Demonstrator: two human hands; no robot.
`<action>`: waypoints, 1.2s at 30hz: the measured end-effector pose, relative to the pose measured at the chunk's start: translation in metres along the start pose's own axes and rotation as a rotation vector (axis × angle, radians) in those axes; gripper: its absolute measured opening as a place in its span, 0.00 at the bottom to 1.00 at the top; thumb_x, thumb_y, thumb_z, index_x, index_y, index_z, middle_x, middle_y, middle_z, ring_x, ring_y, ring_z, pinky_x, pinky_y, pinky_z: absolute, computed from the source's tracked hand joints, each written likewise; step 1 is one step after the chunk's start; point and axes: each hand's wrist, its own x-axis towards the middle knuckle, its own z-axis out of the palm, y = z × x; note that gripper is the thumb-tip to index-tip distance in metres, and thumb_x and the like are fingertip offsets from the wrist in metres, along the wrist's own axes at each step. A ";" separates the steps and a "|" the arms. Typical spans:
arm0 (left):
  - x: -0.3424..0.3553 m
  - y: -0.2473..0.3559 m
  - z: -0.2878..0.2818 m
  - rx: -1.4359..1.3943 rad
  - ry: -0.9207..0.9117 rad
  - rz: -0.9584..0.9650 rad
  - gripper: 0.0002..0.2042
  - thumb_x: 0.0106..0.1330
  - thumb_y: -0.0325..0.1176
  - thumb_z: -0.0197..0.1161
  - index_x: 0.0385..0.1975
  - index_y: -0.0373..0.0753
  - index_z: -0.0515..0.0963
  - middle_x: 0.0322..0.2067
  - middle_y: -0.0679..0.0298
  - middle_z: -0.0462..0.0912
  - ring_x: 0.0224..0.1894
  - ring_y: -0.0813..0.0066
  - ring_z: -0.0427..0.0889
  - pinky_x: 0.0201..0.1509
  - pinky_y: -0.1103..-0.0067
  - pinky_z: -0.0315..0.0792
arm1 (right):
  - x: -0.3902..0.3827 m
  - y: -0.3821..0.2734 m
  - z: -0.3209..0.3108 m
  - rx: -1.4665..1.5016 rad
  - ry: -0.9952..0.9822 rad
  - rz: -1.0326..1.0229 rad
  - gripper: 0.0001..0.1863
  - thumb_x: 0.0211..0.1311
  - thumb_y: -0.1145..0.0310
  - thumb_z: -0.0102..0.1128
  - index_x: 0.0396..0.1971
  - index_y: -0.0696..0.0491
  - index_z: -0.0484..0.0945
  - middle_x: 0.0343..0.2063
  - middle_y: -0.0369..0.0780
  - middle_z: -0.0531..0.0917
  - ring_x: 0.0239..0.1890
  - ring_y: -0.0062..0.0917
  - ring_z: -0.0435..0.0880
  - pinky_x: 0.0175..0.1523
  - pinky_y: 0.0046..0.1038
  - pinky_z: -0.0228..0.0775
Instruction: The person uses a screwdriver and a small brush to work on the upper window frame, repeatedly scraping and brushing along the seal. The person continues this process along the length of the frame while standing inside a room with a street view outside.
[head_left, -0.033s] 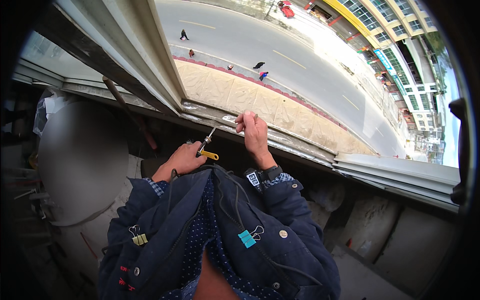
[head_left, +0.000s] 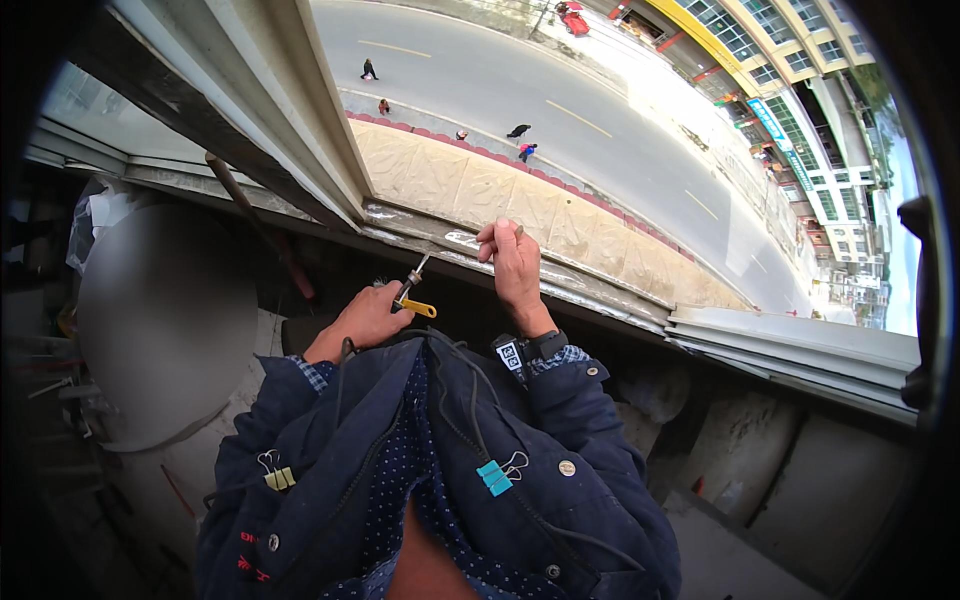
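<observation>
My left hand (head_left: 368,318) is closed around a screwdriver-like tool (head_left: 411,281) with a dark body and a thin metal tip pointing up at the window track. A yellow flat handle (head_left: 421,309) with a hole at its end sticks out to the right of the same hand. My right hand (head_left: 515,265) hovers at the window track (head_left: 560,272), its fingers pinched. Something small and dark shows at its fingertips, too small to name. Whitish patches (head_left: 462,239) mark the worn track beside those fingers.
An opened sash (head_left: 270,90) slants at the left, and a white frame (head_left: 790,345) runs to the right. Outside, far below, lie a ledge (head_left: 470,185) and a road with people. A wooden handle (head_left: 262,230) leans by the sill. A blurred round shape (head_left: 165,320) stands left.
My right hand has shifted slightly to the right along the track, with its fingers still pinched. My left hand and its tool have hardly moved.
</observation>
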 end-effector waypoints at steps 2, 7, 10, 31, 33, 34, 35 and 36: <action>0.002 0.003 -0.003 -0.017 0.014 -0.009 0.18 0.61 0.43 0.62 0.39 0.33 0.72 0.33 0.39 0.83 0.40 0.37 0.81 0.44 0.55 0.74 | -0.002 -0.001 0.000 -0.172 -0.109 -0.042 0.18 0.76 0.59 0.54 0.31 0.58 0.82 0.18 0.34 0.78 0.24 0.14 0.74 0.30 0.22 0.67; 0.006 0.013 -0.009 0.056 -0.018 -0.010 0.18 0.62 0.43 0.62 0.42 0.34 0.71 0.32 0.39 0.82 0.39 0.36 0.82 0.44 0.53 0.75 | -0.015 0.000 0.020 -0.579 -0.343 -0.420 0.13 0.61 0.59 0.69 0.41 0.49 0.84 0.31 0.42 0.81 0.29 0.37 0.84 0.33 0.35 0.76; 0.005 0.018 -0.009 0.163 -0.024 0.034 0.19 0.62 0.43 0.61 0.43 0.34 0.71 0.33 0.38 0.83 0.39 0.36 0.82 0.46 0.53 0.76 | -0.018 0.005 0.027 -0.717 -0.534 -0.491 0.16 0.60 0.59 0.69 0.46 0.45 0.83 0.36 0.41 0.80 0.32 0.40 0.85 0.35 0.38 0.77; 0.000 -0.008 -0.006 0.286 -0.205 -0.007 0.15 0.64 0.39 0.63 0.41 0.32 0.74 0.36 0.39 0.83 0.44 0.38 0.82 0.48 0.54 0.76 | 0.003 0.016 -0.031 -0.964 -0.660 -0.475 0.04 0.66 0.66 0.59 0.37 0.49 0.77 0.34 0.43 0.78 0.30 0.45 0.82 0.34 0.43 0.74; 0.000 -0.017 -0.004 0.263 -0.199 -0.004 0.15 0.64 0.39 0.62 0.40 0.31 0.74 0.36 0.38 0.83 0.44 0.38 0.82 0.49 0.54 0.76 | 0.004 0.018 -0.043 -0.896 -0.514 -0.436 0.04 0.67 0.66 0.58 0.38 0.49 0.78 0.33 0.43 0.79 0.32 0.46 0.82 0.37 0.43 0.75; -0.001 -0.021 -0.003 0.272 -0.201 -0.009 0.16 0.63 0.39 0.61 0.40 0.31 0.74 0.36 0.38 0.83 0.44 0.37 0.82 0.49 0.54 0.76 | 0.006 0.019 -0.050 -0.874 -0.492 -0.349 0.07 0.67 0.65 0.58 0.38 0.51 0.80 0.34 0.45 0.81 0.35 0.48 0.82 0.41 0.43 0.75; -0.002 -0.026 -0.003 0.251 -0.195 -0.016 0.16 0.63 0.38 0.60 0.40 0.30 0.75 0.37 0.37 0.83 0.44 0.37 0.82 0.50 0.55 0.76 | 0.007 0.021 -0.054 -0.853 -0.463 -0.307 0.08 0.67 0.65 0.58 0.38 0.52 0.81 0.34 0.46 0.82 0.36 0.48 0.83 0.42 0.43 0.75; -0.003 -0.030 -0.004 0.243 -0.192 -0.023 0.16 0.62 0.38 0.59 0.41 0.30 0.75 0.38 0.37 0.83 0.45 0.36 0.82 0.51 0.55 0.76 | 0.007 0.023 -0.056 -0.832 -0.432 -0.263 0.08 0.67 0.65 0.58 0.38 0.53 0.81 0.34 0.48 0.82 0.36 0.49 0.83 0.43 0.44 0.75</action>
